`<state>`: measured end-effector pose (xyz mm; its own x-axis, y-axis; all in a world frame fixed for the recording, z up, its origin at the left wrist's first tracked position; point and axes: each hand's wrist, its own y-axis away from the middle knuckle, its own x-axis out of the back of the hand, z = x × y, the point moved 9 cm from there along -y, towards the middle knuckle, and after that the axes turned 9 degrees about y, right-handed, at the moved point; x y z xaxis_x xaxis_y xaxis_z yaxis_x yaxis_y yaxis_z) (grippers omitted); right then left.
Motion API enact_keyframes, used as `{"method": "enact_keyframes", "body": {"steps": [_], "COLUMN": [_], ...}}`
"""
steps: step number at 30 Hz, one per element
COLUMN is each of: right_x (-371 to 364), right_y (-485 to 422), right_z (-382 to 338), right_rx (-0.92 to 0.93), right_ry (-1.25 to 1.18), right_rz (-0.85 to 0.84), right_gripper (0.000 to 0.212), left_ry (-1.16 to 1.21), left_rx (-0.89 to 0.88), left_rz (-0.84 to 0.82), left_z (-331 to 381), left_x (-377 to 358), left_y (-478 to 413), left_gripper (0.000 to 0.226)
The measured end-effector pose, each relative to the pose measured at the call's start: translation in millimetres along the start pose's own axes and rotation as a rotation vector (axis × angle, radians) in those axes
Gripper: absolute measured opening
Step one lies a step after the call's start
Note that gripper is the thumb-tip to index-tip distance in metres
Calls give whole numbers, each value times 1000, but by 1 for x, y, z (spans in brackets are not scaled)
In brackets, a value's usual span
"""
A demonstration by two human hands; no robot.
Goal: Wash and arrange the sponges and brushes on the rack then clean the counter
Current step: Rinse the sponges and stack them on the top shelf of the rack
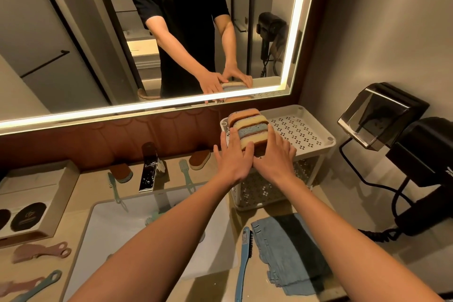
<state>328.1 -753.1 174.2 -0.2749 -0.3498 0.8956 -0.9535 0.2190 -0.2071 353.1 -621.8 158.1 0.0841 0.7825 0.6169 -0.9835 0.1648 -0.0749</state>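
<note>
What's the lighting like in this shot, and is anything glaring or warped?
In the head view the mirror's light strip blows out to white glare while the counter is warm and dim; the wide lens bows that strip; a dark shadow crosses the blue cloth; the sponges on the rack look sharp.

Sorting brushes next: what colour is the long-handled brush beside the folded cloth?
Blue handle, black bristles on the brush; head view.
</note>
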Motion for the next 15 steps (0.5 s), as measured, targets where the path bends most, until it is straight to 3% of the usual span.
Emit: {"method": "enact_keyframes", "body": {"steps": [6, 11, 15], "right_x": [2, 16, 7], "right_y": [-2, -18, -33], "right_z": [-4, 0, 3], "right_rx": [91, 42, -27], "right_ry": [58, -82, -71], "right_rz": [-14, 61, -47], "right_gripper": [75, 51, 61], "left_ry": [15, 3, 14], "left_rx": [-7, -23, -19], "left_rz": [6, 11, 13], "left_z": [-1, -1, -3], "left_x": [1, 3, 2], "left_y": [3, 3, 4], "left_gripper": [73, 65, 74]}}
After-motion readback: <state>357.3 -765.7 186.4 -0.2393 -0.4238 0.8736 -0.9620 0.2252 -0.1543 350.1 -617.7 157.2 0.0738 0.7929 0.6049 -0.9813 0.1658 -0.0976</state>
